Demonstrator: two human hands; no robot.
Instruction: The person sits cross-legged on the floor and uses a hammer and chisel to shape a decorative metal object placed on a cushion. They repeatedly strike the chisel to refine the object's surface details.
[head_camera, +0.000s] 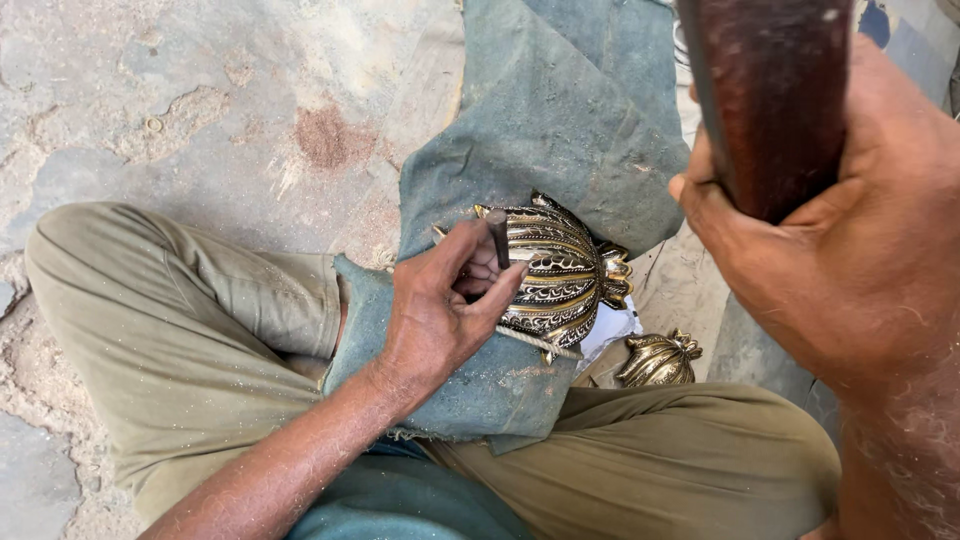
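My left hand (440, 305) pinches a short dark metal chisel (498, 238) and holds its tip against an ornate brass lotus-shaped piece (565, 275) with dark engraved bands. The brass piece rests on a grey-green cloth (545, 120) draped over my lap. My right hand (850, 240) is raised close to the camera at the right, fingers wrapped around a dark reddish wooden mallet handle (775, 100). The mallet's head is out of frame.
A second, smaller brass piece (658, 360) lies on the ground by my right knee. My crossed legs in olive trousers (190, 320) fill the lower frame. Rough, dusty concrete floor (200, 110) lies beyond, at the upper left.
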